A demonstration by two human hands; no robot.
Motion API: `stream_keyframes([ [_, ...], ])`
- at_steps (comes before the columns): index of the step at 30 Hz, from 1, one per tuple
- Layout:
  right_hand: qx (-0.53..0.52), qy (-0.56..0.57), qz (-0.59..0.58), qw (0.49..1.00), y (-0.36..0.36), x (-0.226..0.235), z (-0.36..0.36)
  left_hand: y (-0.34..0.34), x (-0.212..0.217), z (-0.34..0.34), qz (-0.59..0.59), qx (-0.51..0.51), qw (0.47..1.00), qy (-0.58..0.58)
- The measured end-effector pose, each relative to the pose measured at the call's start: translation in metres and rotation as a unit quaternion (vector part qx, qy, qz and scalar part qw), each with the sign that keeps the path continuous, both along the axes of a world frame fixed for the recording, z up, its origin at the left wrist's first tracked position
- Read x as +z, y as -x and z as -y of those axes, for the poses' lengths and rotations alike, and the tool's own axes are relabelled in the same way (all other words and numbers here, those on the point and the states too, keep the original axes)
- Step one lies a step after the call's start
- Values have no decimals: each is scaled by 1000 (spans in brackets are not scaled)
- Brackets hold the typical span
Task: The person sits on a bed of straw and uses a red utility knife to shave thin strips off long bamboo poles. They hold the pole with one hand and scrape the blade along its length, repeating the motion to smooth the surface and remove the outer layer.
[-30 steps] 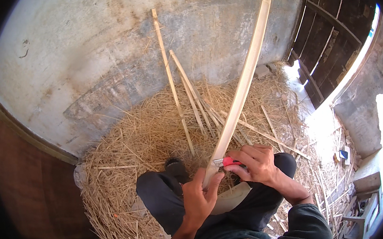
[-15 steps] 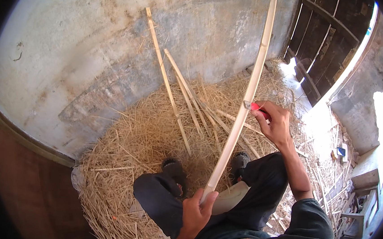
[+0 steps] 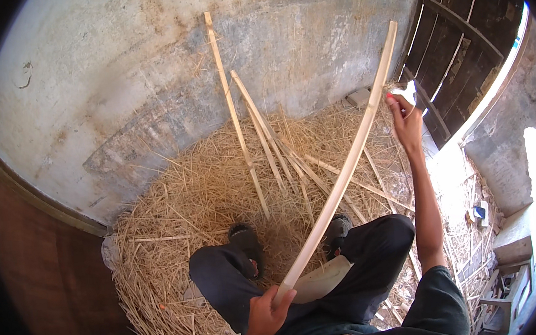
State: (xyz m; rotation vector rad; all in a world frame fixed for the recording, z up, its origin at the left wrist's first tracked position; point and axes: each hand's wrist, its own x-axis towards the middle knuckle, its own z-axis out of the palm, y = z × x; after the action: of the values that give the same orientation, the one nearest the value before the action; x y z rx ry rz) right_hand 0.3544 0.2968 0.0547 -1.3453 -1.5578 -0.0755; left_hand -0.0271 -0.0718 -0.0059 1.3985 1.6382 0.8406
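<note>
A long pale split-bamboo strip [image 3: 344, 177] slants up and to the right from my lap. My left hand [image 3: 267, 312] is closed around its lower end. Out beside the strip's upper part, my right hand [image 3: 407, 125] is closed on a red-handled knife [image 3: 390, 97]. Only a little red shows past the fingers, and the blade cannot be made out. A gap shows between the right hand and the strip. Across my lap, under the strip, lies a pale curved piece [image 3: 321, 280].
More bamboo strips [image 3: 232, 107] lean on the stained wall [image 3: 147, 70] or lie on shavings [image 3: 176, 200]. My sandalled feet [image 3: 244, 242] rest among them. A dark plank door [image 3: 459, 39] stands at the right, with a small wooden stool [image 3: 511, 293] below it.
My right hand with the knife has left the middle of the strip and moved up and outward, the arm stretching. The strip's far end has dropped; my left hand has shifted slightly down and left.
</note>
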Motion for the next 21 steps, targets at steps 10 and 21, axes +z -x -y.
stream_keyframes([
  [10,-26,455,364,812,-38,-46,26,6,-7,-13,118,-6,992,46],
  [21,141,131,12,981,91,11,128,-17,30,-56,159,-15,987,-30],
])
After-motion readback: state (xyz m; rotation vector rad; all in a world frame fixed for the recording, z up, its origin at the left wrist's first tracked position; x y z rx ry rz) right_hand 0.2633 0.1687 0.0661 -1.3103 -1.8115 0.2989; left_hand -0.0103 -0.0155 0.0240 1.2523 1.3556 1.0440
